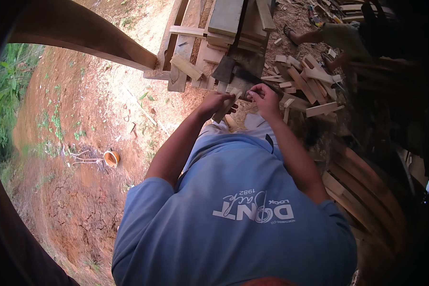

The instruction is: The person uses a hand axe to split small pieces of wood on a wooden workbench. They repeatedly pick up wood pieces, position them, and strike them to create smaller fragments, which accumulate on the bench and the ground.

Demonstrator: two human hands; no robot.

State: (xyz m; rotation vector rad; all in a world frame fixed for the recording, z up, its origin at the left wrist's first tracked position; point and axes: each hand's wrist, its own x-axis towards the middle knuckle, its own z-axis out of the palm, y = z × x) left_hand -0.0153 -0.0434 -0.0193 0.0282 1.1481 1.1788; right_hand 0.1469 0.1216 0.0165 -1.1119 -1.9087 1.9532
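Blue cotton shirt (233,224) fills the near view, and both my forearms run up from it toward the work. Just beyond, my left hand (214,103) is closed around a short pale wooden slat (226,108), whose long axis slants from lower left up to upper right, its top end reaching toward my right hand (264,97). That hand sits just beside the slat's upper end, fingers curled in a narrow pinch; whether it touches the slat or the dark blade behind I cannot tell. The left hand is the nearer one to the slat's middle. Straight past my hands lies a dark grey metal blade (236,66) resting on a rough plank desk (186,45). To the right, a heap of pale wood offcuts (310,81) crowds close. Farther off, another person's sandalled foot (295,34) rests on the dirt ground (95,109).
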